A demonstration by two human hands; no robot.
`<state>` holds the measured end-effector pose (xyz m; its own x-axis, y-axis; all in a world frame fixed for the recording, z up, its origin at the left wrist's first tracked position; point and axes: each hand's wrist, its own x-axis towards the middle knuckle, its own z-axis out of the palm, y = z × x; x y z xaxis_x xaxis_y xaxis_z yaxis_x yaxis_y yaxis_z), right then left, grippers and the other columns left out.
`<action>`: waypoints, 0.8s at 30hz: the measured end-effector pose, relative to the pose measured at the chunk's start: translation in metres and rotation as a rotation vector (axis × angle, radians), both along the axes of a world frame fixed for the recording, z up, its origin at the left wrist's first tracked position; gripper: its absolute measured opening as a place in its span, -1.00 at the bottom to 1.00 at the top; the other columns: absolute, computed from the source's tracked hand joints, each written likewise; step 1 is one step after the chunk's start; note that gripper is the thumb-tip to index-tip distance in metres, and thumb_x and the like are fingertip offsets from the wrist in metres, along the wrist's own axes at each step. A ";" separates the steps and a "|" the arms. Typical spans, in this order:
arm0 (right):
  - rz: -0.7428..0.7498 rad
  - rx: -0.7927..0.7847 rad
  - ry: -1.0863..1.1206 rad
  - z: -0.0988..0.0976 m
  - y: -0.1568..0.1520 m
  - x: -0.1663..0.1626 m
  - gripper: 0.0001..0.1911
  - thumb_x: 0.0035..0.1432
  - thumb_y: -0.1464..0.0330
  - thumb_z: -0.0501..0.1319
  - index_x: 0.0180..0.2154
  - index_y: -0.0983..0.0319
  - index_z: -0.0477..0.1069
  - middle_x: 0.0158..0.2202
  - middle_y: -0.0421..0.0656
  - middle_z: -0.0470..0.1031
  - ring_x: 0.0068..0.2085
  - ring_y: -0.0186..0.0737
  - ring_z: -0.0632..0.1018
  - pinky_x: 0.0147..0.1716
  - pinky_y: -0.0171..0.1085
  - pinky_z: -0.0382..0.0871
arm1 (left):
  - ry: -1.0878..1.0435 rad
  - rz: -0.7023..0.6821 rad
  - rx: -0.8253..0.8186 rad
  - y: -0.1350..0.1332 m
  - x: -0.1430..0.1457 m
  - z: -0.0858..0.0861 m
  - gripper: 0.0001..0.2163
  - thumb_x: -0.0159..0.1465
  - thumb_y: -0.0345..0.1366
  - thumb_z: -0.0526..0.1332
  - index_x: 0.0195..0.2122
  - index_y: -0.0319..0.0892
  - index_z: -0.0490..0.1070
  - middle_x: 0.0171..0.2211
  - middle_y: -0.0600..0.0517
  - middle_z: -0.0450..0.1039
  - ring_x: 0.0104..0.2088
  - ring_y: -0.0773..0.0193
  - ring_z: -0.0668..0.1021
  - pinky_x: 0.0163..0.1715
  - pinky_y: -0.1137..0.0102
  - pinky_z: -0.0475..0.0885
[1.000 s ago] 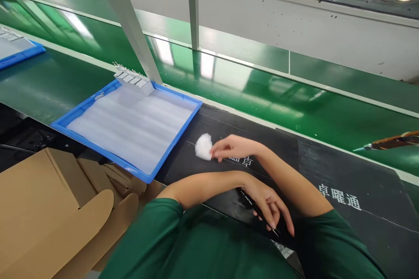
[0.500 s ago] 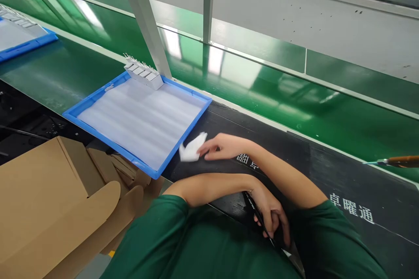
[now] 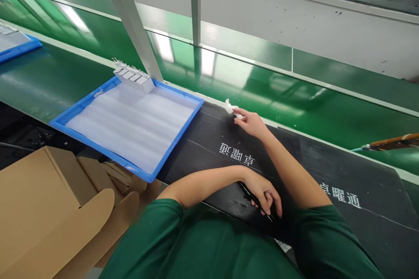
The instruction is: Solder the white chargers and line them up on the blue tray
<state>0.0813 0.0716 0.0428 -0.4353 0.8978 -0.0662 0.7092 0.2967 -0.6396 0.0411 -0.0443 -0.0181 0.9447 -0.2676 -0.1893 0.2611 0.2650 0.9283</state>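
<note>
- Now my right hand (image 3: 250,123) pinches a white wad (image 3: 229,107), fingertips closed, at the black mat's (image 3: 360,174) 12 o'clock edge.
- My left hand (image 3: 263,192) curls round a thin black tool (image 3: 252,198).
- Blue tray (image 3: 98,151) at 9 o'clock.

A black white-lettered bench mat (image 3: 327,165) is overlapped by a blue plastic tray (image 3: 176,139); a white fluffy wad (image 3: 228,106) touches its far edge.

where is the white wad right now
Head view, centre: the white wad is pinched in the right hand at the far edge of the black mat, beside the green belt, right of the blue tray. The left hand holds a black tool.
</note>
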 end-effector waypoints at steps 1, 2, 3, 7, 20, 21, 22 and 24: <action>0.049 -0.030 0.042 0.003 -0.012 0.013 -0.54 0.18 0.38 0.15 0.13 0.22 0.40 -0.04 -0.09 0.63 -0.22 -0.18 0.67 -0.08 -0.19 0.50 | 0.002 0.059 0.019 0.000 -0.002 0.003 -0.72 0.12 -0.31 0.37 -0.13 -0.22 0.49 -0.46 0.07 0.55 -0.42 0.27 0.56 -0.44 0.41 0.50; 0.091 -0.059 0.076 0.006 -0.025 0.025 -0.58 0.19 0.34 0.15 0.09 0.23 0.44 -0.10 -0.08 0.65 -0.24 -0.18 0.66 -0.13 -0.21 0.50 | 0.000 0.114 0.051 0.000 -0.004 0.006 -0.73 0.14 -0.33 0.35 -0.12 -0.23 0.48 -0.46 0.08 0.54 -0.41 0.28 0.56 -0.40 0.40 0.50; 0.114 -0.082 0.090 0.009 -0.038 0.038 -0.60 0.19 0.30 0.15 0.05 0.24 0.47 -0.16 -0.09 0.66 -0.27 -0.18 0.66 -0.17 -0.22 0.50 | -0.006 0.169 0.097 0.000 -0.005 0.009 -0.74 0.16 -0.34 0.34 -0.11 -0.22 0.48 -0.45 0.09 0.53 -0.41 0.30 0.56 -0.36 0.40 0.50; 0.051 -0.141 0.073 0.007 -0.081 0.087 -0.63 0.21 0.21 0.15 -0.04 0.22 0.52 -0.29 -0.12 0.65 -0.29 -0.20 0.62 -0.22 -0.24 0.48 | 0.035 0.485 0.370 0.000 -0.009 0.018 -0.79 0.23 -0.33 0.27 -0.10 -0.17 0.50 -0.44 0.14 0.51 -0.49 0.41 0.51 -0.28 0.45 0.45; -0.384 0.030 0.677 -0.064 -0.118 0.140 -0.52 0.07 0.29 0.27 0.07 0.11 0.37 -0.15 -0.14 0.45 -0.41 -0.41 0.41 -0.38 -0.30 0.44 | 0.277 1.140 1.184 0.019 -0.020 0.014 -0.81 0.27 -0.38 0.17 -0.14 -0.15 0.51 -0.34 0.05 0.56 -0.28 0.26 0.55 -0.18 0.38 0.44; -0.374 0.043 0.673 -0.065 -0.118 0.138 -0.52 0.08 0.29 0.26 0.08 0.11 0.36 -0.13 -0.12 0.45 -0.40 -0.41 0.40 -0.38 -0.30 0.44 | 0.281 1.156 1.233 0.023 -0.022 0.014 -0.82 0.27 -0.39 0.17 -0.15 -0.14 0.51 -0.35 0.05 0.56 -0.24 0.24 0.56 -0.15 0.36 0.44; -0.363 0.054 0.663 -0.064 -0.119 0.136 -0.52 0.10 0.29 0.25 0.09 0.10 0.35 -0.12 -0.11 0.45 -0.40 -0.40 0.41 -0.40 -0.30 0.43 | 0.279 1.165 1.278 0.026 -0.024 0.013 -0.82 0.26 -0.40 0.17 -0.15 -0.14 0.51 -0.35 0.04 0.56 -0.21 0.22 0.55 -0.12 0.34 0.43; -0.339 0.073 0.636 -0.064 -0.120 0.133 -0.54 0.13 0.30 0.22 0.10 0.10 0.34 -0.10 -0.10 0.45 -0.40 -0.39 0.41 -0.42 -0.30 0.42 | 0.268 1.178 1.339 0.034 -0.028 0.010 -0.82 0.26 -0.42 0.18 -0.16 -0.15 0.52 -0.36 0.03 0.57 -0.16 0.18 0.55 -0.06 0.29 0.42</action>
